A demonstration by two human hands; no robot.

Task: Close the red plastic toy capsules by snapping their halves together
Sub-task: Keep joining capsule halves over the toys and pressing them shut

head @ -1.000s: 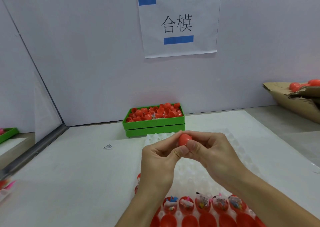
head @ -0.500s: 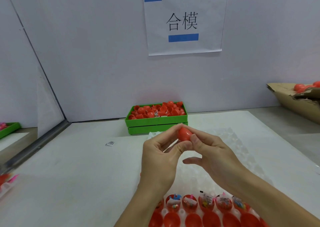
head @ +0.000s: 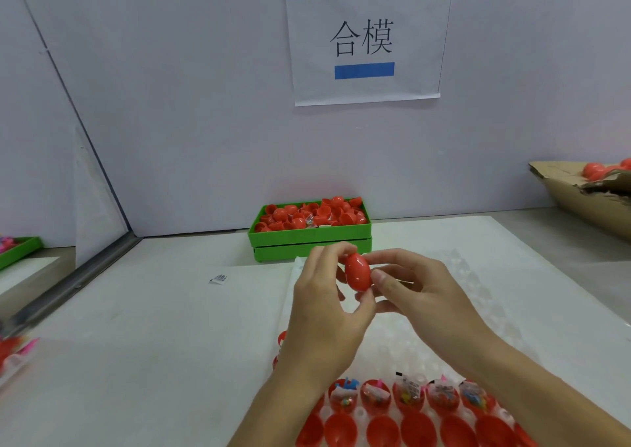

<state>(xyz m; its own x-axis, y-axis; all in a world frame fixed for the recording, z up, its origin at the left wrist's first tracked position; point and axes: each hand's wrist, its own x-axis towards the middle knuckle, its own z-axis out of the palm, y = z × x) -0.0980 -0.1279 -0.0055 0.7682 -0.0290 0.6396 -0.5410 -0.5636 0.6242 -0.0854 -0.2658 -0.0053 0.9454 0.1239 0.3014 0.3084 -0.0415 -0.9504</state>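
A closed red egg-shaped capsule (head: 357,272) is held upright above the table. My left hand (head: 324,313) pinches it between thumb below and forefinger on top. My right hand (head: 421,296) touches its right side with thumb and forefinger tips. Below my wrists a clear plastic tray (head: 454,313) carries a row of open red capsule halves (head: 375,393) with small toys inside and a row of red halves (head: 382,431) nearer me.
A green bin (head: 309,236) heaped with red capsule halves stands against the back wall. A cardboard box (head: 580,194) with red capsules sits at the right. A small white packet (head: 218,278) lies on the table to the left. A paper sign (head: 365,37) hangs on the wall.
The capsule has turned from mostly hidden in both hands to upright and exposed. My right hand's fingers have loosened from gripping it to touching its side. The camera tilted up slightly.
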